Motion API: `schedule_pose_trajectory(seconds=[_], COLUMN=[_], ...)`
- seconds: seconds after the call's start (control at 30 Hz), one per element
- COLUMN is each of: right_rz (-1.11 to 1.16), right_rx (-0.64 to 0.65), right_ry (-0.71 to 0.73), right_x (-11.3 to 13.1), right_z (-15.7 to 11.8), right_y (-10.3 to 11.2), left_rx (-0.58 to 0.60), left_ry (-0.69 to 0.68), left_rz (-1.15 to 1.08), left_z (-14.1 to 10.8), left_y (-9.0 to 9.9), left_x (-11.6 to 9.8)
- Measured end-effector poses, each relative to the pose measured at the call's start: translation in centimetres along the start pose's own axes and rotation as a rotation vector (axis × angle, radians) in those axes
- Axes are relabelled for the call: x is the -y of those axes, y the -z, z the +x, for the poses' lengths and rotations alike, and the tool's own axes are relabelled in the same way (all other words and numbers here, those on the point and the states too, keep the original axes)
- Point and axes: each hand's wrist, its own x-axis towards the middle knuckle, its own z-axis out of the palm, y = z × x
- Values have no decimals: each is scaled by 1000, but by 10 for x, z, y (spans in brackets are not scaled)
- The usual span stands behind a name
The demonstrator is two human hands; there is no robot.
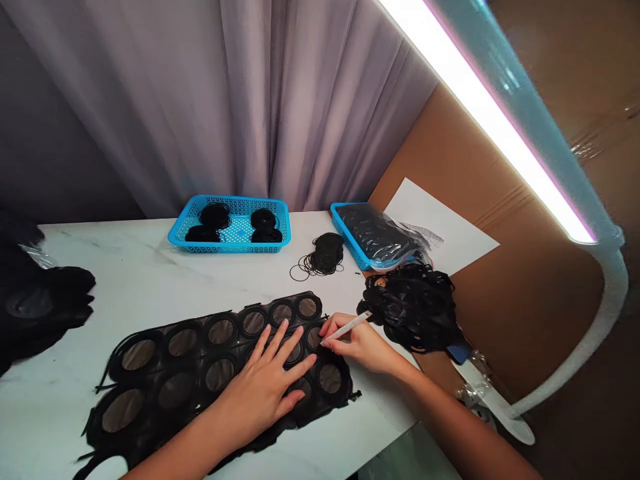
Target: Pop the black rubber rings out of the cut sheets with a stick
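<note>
- At the desk's (150, 267) left edge, partly out of view, lies a dark heap of black rubber scrap (43, 300), with a glint of clear plastic at its top.
- Across the near edge of the desk spreads a black rubber sheet (165, 380) punched with rows of round holes, each ringed by a raised band. It looks light, thin and limp, and its ragged strips could snag or tear, so the wider web between the holes seems the better place to take hold.
- The left hand (263, 387) lies open and flat on the sheet, fingers spread, pinning it without gripping.
- Near the back edge sits a blue plastic basket (230, 250) holding four bundles of black rubber rings (215, 217).
- In front of it, a loose pile of thin black rings (325, 257) lies on the desk. They look springy and prone to tangling.
- The right hand (363, 347) pinches a white pen-like tool (347, 327), its tip at a ring beside the left hand's fingers.
- Further right, a second blue basket (345, 230) carries a clear bag of black rings (377, 233).
- At the desk's right edge sits a large tangled heap of black rubber scrap (413, 307).
</note>
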Motion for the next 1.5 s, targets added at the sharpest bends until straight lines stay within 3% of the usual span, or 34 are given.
schedule_pose_trajectory(seconds=[0.37, 0.53, 0.6, 0.67, 0.73, 0.8, 0.83, 0.97, 1.13, 1.5], right_rz=[-149, -556, -729, -837, -867, -767, -673, -273, -32, 12], right_rx=[30, 95, 97, -16, -254, -451, -484, -270, 11, 39], right_ry=[8, 341, 416, 366, 245, 153, 134, 143, 81, 70], right_x=[2, 3, -1, -7, -12, -15, -15, -8, -4, -7], right_z=[2, -6, -3, 7, 21, 36, 42, 58, 64, 63], right_y=[0, -15, -11, 4, 23, 37, 39, 24, 7, 9], left_rx=[20, 7, -8, -20, -25, -25, -21, -36, -89, -68], left_ry=[-3, 17, 17, 12, 14, 17, 15, 46, 111, 113], left_rz=[9, -14, -26, -29, -23, -11, -3, 45, 74, 62], left_z=[0, 3, 4, 2, 1, 1, 2, 15, 28, 27], left_y=[-2, 2, 2, 2, 0, -2, -2, -2, -4, -4], left_x=[0, -2, -2, -2, -2, -1, 0, 8, 20, 20])
